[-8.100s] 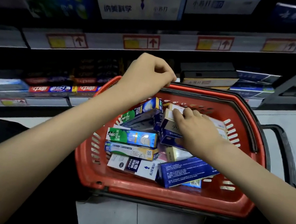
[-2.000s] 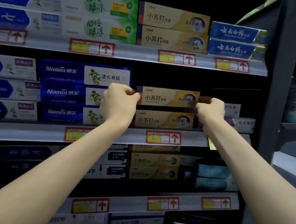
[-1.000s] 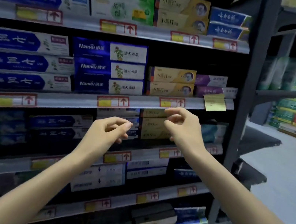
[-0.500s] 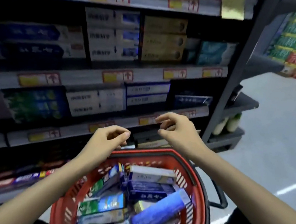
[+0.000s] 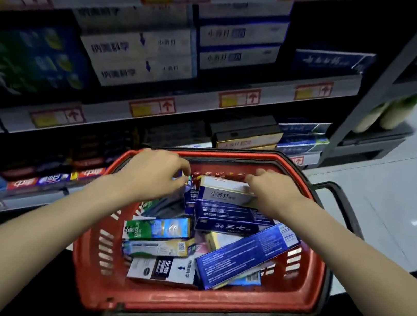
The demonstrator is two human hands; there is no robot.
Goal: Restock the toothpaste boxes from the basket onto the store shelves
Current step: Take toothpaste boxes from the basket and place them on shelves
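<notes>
shelving with stocked rows and price rails stands behind the red basket. toothpaste boxes lie loose in the basket in a mixed heap. a long blue box lies tilted toward the near right corner, and a pale box lies along the far edge on top of the heap. the right hand has its fingers over the right end of the pale box; blur prevents confirming a closed grip. the left hand is at the far left corner with fingers curled, just beside the box's left end; whether it holds anything cannot be told. step in hand, as judged: pick the pale box. recommended procedure: seat one hand on each short end, lift level and straight up so that neighbouring boxes are not dragged over the rim, then match the printed face to the same product row before inserting it label outward.
</notes>
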